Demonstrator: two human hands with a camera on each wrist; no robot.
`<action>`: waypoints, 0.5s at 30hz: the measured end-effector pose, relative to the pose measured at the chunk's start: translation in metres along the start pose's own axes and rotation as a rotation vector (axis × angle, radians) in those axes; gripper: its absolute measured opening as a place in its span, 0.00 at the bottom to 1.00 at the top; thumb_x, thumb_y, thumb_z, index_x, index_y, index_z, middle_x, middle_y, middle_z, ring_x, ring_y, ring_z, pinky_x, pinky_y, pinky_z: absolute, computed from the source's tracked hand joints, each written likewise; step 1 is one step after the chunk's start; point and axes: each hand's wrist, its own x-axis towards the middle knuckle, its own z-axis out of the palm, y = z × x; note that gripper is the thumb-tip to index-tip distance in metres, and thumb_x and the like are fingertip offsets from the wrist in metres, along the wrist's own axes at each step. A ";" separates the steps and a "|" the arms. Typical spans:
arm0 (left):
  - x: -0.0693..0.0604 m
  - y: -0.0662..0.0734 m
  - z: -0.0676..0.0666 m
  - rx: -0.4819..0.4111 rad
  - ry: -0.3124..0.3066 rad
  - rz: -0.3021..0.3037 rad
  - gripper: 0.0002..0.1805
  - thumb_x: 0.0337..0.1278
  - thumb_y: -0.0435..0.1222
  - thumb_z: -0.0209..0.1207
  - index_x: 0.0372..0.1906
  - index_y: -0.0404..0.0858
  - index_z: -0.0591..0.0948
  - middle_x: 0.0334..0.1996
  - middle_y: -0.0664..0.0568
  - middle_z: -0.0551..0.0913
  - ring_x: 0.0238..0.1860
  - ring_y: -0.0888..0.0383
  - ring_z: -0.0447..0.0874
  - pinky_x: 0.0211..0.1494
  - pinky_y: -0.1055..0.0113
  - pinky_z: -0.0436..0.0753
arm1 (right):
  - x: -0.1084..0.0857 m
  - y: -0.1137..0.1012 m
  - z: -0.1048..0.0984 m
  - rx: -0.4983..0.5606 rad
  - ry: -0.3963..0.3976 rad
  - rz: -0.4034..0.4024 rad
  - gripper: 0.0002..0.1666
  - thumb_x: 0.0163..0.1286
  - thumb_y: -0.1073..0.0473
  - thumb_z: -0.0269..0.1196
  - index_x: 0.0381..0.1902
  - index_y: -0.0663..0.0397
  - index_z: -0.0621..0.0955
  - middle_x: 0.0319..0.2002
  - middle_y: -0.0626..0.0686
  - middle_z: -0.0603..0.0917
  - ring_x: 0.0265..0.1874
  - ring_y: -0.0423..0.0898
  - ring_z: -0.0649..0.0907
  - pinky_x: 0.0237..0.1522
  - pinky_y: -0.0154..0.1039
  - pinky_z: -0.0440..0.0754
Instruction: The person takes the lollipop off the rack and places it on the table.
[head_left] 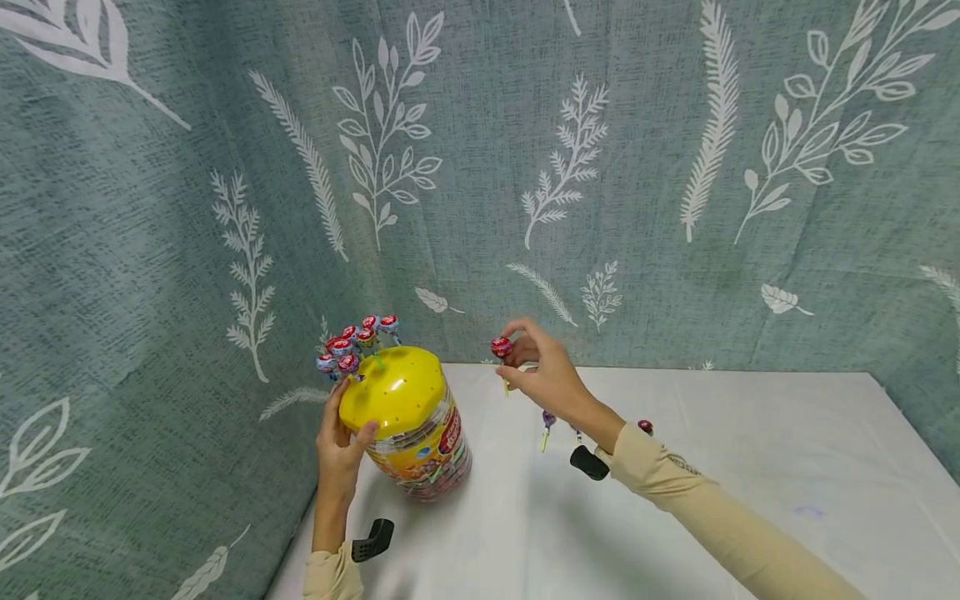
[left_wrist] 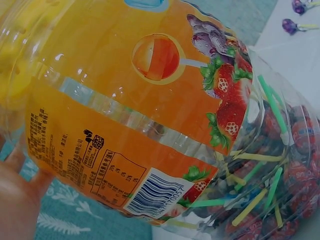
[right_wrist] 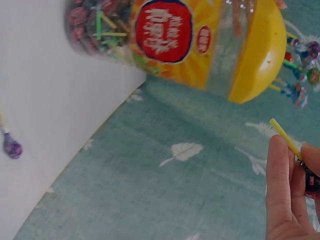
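A clear plastic candy jar [head_left: 420, 458] with a yellow perforated lid [head_left: 401, 387] stands on the table, its label orange and yellow. Several wrapped lollipops [head_left: 366, 337] stick up from holes on the lid's left side. My left hand [head_left: 341, 450] grips the lid's near-left edge, thumb in front and fingers at the side. To the right of the jar, my right hand [head_left: 551, 375] pinches a red-wrapped lollipop [head_left: 501, 347] in the air, with its yellow stick [right_wrist: 284, 136] pointing down in the head view. More lollipops and sticks [left_wrist: 250, 200] show through the jar's lower wall.
Purple-wrapped lollipops [head_left: 548, 418] lie on the white table [head_left: 750, 483] below my right forearm. Another, red-topped lollipop [head_left: 645, 427] lies partly behind the sleeve. A green leaf-patterned cloth [head_left: 480, 183] hangs behind and to the left.
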 end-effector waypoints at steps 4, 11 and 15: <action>0.000 0.001 0.001 -0.007 -0.003 0.004 0.40 0.53 0.21 0.56 0.72 0.41 0.59 0.72 0.50 0.53 0.69 0.54 0.56 0.66 0.74 0.61 | -0.013 0.010 -0.016 -0.019 0.019 0.051 0.25 0.60 0.70 0.65 0.54 0.54 0.71 0.35 0.59 0.78 0.31 0.54 0.82 0.29 0.42 0.83; 0.000 0.001 0.000 -0.016 -0.009 0.007 0.40 0.53 0.21 0.56 0.73 0.41 0.59 0.72 0.50 0.52 0.69 0.53 0.55 0.65 0.74 0.61 | -0.039 0.013 -0.045 -0.042 0.056 0.128 0.26 0.59 0.74 0.63 0.55 0.61 0.69 0.36 0.66 0.78 0.32 0.62 0.81 0.29 0.44 0.84; -0.001 0.002 0.000 -0.014 -0.012 0.008 0.40 0.53 0.22 0.56 0.73 0.41 0.59 0.72 0.50 0.52 0.69 0.54 0.56 0.65 0.74 0.61 | -0.051 0.026 -0.061 -0.072 0.093 0.144 0.26 0.59 0.74 0.63 0.55 0.64 0.69 0.36 0.67 0.78 0.31 0.63 0.81 0.28 0.45 0.84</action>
